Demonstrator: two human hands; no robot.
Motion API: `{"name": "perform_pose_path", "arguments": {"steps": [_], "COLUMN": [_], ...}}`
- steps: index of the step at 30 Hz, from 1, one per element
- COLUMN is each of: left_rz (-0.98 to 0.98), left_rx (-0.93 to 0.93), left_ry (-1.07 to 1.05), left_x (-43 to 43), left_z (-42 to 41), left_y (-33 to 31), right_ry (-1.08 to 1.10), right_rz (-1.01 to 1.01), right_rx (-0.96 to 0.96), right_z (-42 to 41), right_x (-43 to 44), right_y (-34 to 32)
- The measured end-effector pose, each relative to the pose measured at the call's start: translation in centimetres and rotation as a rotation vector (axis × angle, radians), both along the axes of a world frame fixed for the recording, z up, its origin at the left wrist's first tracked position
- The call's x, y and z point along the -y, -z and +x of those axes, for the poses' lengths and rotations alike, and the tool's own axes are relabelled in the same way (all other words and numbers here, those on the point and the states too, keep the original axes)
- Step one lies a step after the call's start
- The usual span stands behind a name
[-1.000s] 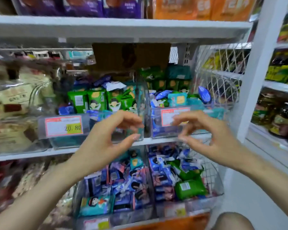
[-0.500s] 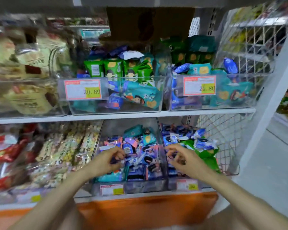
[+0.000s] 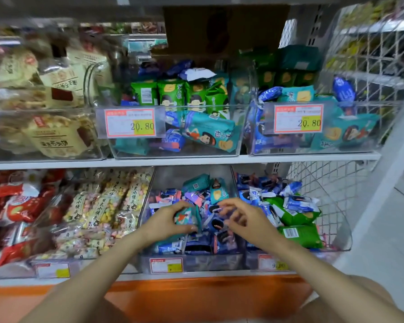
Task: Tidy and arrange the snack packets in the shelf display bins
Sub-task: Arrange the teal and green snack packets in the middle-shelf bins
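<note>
Nearest me, at 6 o'clock: the orange plinth (image 3: pixel 196 297) under the lowest shelf. Next, the lower middle clear bin (image 3: pixel 196 262), a price label (image 3: pixel 166 265) on its front, heaped with small blue and pink snack packets (image 3: pixel 197 247). In it: my left hand (image 3: pixel 165 221), fingers and thumb curled round a teal packet (image 3: pixel 186 216) at the top of the heap. My right hand (image 3: pixel 245 221) is at its 3 o'clock, apart from it, fingers loosely bent over the blue packets and blurred; I cannot tell whether they pinch anything. At 3 o'clock of that bin: the lower right bin (image 3: pixel 341 234), green packets (image 3: pixel 300 235) in front, a wire mesh panel (image 3: pixel 324 183) beyond. At 9 o'clock: pastel snack bags (image 3: pixel 103 206), then red bags (image 3: pixel 21 206). Farther, at 12 o'clock on the shelf above: the upper middle bin (image 3: pixel 173 153), tag 20.80 (image 3: pixel 131 123), upright green sachets (image 3: pixel 170 92) above a large teal pack (image 3: pixel 210 134). At 1 o'clock: the upper right bin (image 3: pixel 313 150), same price. At 10 o'clock: cream bags (image 3: pixel 54 136).
</note>
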State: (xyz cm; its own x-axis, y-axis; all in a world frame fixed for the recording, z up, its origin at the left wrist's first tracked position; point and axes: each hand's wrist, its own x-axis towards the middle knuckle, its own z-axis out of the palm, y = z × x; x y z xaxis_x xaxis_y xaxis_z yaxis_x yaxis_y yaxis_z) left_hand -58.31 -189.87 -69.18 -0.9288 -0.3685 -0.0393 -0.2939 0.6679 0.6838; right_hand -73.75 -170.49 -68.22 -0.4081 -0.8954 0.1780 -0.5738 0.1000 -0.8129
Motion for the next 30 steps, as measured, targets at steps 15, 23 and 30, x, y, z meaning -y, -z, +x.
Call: {"name": "perform_pose_path", "arguments": {"steps": [15,23,30], "left_rz": [0.105,-0.198,-0.263], "left_rx": [-0.224,0.084,0.193], "left_ry": [-0.267,-0.260,-0.288], "left_x": [1.9,7.3,9.0], "left_z": [-6.5,-11.7,-14.1], "left_y": [-1.2,2.5,3.6], "right_ry": [0.041,0.086,0.137], "right_rz": [-0.249,-0.222,-0.222], "right_rx": [0.498,0.473,0.489], "right_z": [0.0,-2.5,-4.6], "right_x": [0.8,-0.8,-1.3], "right_y": [-1.7,-1.6,-1.4]}}
